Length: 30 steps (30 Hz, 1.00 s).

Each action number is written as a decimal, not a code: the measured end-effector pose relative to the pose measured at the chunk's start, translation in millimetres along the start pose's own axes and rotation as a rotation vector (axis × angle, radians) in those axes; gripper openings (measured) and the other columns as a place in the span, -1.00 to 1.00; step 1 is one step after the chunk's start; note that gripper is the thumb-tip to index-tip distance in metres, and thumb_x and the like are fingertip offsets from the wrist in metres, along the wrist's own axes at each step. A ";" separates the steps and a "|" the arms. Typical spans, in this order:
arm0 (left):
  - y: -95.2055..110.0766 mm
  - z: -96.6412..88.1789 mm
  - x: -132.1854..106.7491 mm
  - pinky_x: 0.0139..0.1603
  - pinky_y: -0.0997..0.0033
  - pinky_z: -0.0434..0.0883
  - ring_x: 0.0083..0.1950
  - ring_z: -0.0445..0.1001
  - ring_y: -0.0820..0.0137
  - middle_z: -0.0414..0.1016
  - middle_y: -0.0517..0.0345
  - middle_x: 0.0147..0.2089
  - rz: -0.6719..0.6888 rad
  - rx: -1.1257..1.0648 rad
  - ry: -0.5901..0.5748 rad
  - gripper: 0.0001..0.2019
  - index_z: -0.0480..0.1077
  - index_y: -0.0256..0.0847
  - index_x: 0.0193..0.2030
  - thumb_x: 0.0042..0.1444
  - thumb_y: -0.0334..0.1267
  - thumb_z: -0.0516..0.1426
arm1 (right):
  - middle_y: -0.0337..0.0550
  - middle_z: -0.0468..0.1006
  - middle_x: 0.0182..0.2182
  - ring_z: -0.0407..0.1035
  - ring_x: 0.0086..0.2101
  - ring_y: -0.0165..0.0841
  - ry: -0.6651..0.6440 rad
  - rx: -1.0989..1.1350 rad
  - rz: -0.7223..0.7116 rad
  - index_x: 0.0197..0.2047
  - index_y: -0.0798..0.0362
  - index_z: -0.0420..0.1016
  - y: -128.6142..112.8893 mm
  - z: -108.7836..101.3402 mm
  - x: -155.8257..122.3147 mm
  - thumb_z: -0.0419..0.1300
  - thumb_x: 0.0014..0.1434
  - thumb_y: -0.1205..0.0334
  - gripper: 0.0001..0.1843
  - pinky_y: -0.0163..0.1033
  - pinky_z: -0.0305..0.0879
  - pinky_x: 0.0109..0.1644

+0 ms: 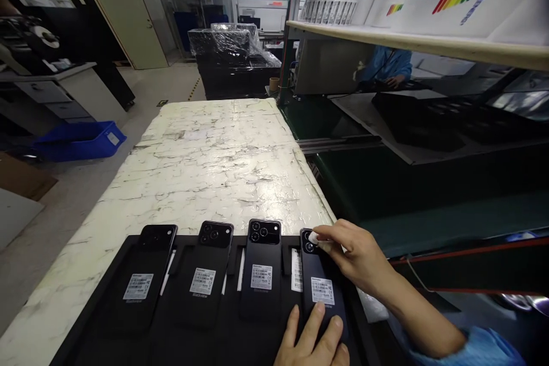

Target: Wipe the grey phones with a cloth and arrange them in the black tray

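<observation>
Several dark smartphones lie back side up in a row on a black tray (pixel 90 303), each with a printed white label. My right hand (pixel 354 249) is closed in a pinch at the camera lenses of the rightmost phone (pixel 309 269). Between its fingertips shows a small white piece (pixel 314 238), perhaps a wipe; its kind is unclear. My left hand (pixel 315 340) rests with spread fingers on the lower part of that same phone, just below its label. Left of it lie another phone (pixel 261 257), a third phone (pixel 206 274) and the leftmost phone (pixel 148 263).
A worn cream tabletop (pixel 214 154) stretches ahead of the tray. To the right runs a dark green conveyor belt (pixel 394 194), with a shelf (pixel 407 40) of label rolls above it. Beyond, a person's blue sleeve (pixel 381 63) shows. A blue bin (pixel 79 140) stands left on the floor.
</observation>
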State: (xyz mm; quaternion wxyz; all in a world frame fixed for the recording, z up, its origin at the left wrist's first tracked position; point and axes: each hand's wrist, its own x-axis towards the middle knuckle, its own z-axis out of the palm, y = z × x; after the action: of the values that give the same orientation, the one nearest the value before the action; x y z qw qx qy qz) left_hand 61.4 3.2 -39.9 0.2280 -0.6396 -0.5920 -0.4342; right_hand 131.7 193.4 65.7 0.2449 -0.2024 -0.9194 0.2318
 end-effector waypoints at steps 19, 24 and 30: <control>1.1 -4.6 2.1 0.47 0.29 0.01 0.17 0.45 0.47 0.56 0.42 0.06 -0.059 -0.037 -0.064 -0.80 0.52 0.01 -0.16 0.33 -0.18 0.05 | -0.13 0.52 -0.42 0.35 -0.38 -0.25 0.266 -0.457 0.098 -0.21 0.08 0.42 -31.5 28.0 -34.4 0.09 0.20 0.45 -0.85 -0.11 0.22 -0.16; 2.9 -7.7 4.1 0.50 0.27 -0.06 0.21 0.41 0.43 0.50 0.53 0.13 -0.062 -0.059 -0.110 -0.81 0.52 -0.01 -0.21 0.33 -0.19 0.07 | -0.16 0.56 -0.39 0.39 -0.36 -0.25 0.272 -0.352 0.206 -0.23 0.04 0.43 -41.1 39.5 -25.5 0.13 0.17 0.41 -0.88 -0.14 0.22 -0.17; 0.1 -7.0 -1.6 0.33 0.26 0.30 0.19 0.42 0.38 0.53 0.43 0.10 -0.027 -0.048 -0.161 -0.84 0.52 -0.01 -0.17 0.31 -0.17 0.09 | -0.15 0.59 -0.39 0.40 -0.33 -0.23 0.215 -0.232 0.152 -0.26 0.03 0.50 -38.8 43.8 6.0 0.15 0.19 0.40 -0.87 -0.13 0.24 -0.13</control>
State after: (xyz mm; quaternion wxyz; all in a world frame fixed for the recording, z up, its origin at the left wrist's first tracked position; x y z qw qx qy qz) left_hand 59.7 -3.4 -37.6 0.1582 -0.6697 -0.6063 -0.3986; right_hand 93.1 150.5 54.4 0.2987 -0.3220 -0.8905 0.1189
